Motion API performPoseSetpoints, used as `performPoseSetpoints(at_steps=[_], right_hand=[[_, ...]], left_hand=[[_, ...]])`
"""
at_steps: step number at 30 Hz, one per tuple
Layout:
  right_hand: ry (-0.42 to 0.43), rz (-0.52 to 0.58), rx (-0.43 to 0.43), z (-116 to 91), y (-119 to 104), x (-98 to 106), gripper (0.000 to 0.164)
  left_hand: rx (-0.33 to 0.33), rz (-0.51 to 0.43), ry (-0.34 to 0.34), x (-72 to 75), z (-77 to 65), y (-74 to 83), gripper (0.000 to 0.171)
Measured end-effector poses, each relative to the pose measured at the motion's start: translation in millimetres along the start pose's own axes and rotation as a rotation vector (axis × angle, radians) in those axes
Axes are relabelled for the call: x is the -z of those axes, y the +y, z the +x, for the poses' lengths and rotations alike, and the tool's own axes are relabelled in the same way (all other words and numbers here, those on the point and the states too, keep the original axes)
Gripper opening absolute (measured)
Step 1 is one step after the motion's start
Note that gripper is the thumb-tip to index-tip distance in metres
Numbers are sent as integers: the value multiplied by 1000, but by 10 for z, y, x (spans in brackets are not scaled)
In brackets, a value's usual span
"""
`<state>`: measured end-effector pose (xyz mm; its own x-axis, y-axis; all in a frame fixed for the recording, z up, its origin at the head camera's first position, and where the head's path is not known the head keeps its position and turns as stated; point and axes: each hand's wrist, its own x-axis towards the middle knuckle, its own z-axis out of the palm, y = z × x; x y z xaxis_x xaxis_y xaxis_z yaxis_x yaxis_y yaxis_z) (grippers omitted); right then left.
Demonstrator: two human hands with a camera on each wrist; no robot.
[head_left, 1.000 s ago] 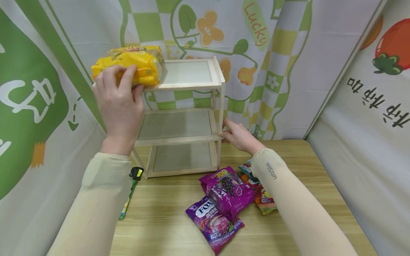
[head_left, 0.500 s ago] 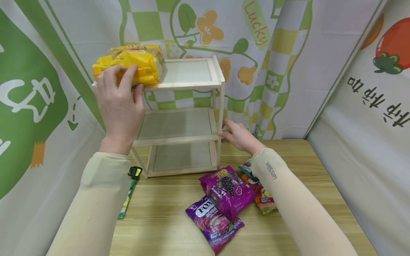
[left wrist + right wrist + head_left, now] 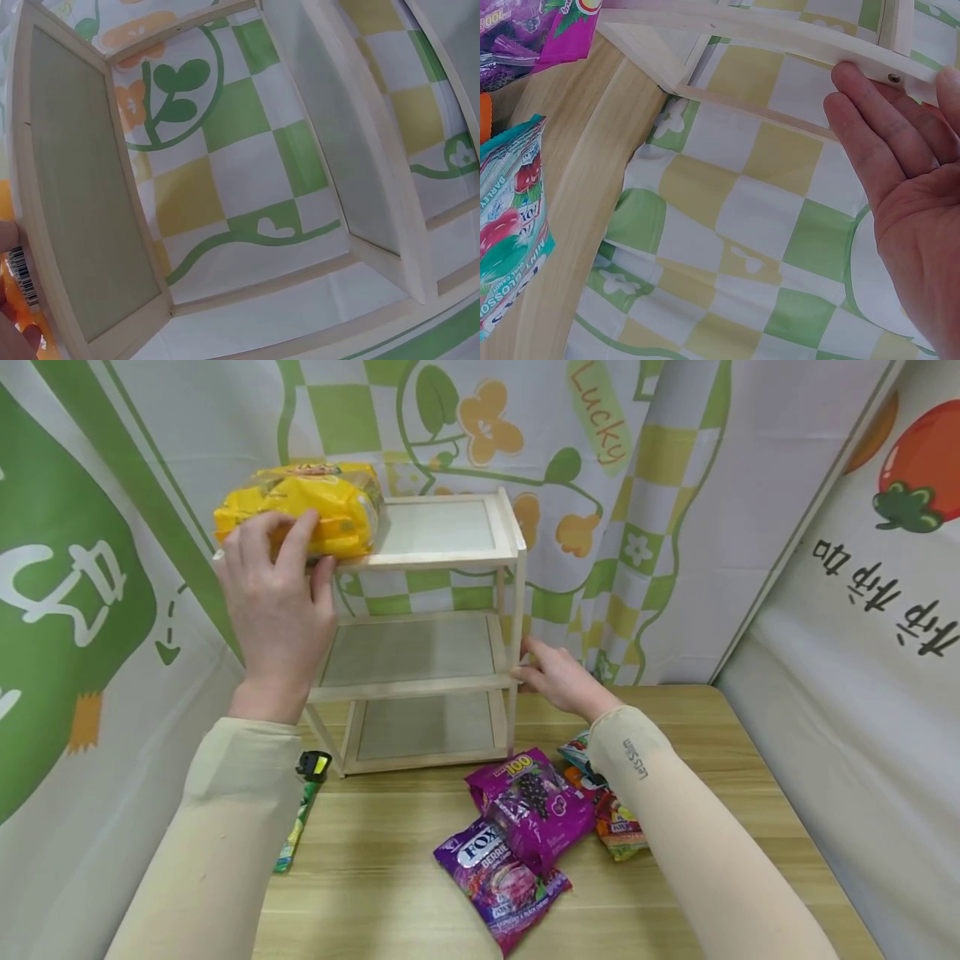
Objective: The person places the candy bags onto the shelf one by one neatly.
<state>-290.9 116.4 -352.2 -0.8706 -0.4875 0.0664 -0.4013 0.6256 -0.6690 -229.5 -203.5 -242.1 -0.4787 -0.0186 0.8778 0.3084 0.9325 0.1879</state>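
Note:
A yellow snack bag (image 3: 330, 510) lies on the left part of the top tier of a small white wooden shelf rack (image 3: 435, 560). My left hand (image 3: 277, 585) holds the bag from the front, fingers bent over it and thumb low at the tier's edge. In the left wrist view only fingertips (image 3: 7, 236) and the bag's barcode side show at the left border. My right hand (image 3: 558, 677) holds the rack's right front post at middle-tier height. The right wrist view shows its fingers (image 3: 870, 127) against the post, thumb apart from them.
A purple grape candy bag (image 3: 536, 806) overlaps a purple berry candy bag (image 3: 502, 885) on the wooden table (image 3: 360, 893). Orange (image 3: 618, 827) and teal (image 3: 510, 225) bags lie by the right forearm. A green packet (image 3: 300, 818) lies left. Patterned curtains (image 3: 465, 427) stand behind.

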Motion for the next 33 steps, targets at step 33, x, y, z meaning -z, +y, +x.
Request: performPoseSetpoints(at_steps=[33], right_hand=[[30, -106, 7, -105, -8, -26, 35]], left_hand=[[114, -131, 99, 119, -495, -382, 46]])
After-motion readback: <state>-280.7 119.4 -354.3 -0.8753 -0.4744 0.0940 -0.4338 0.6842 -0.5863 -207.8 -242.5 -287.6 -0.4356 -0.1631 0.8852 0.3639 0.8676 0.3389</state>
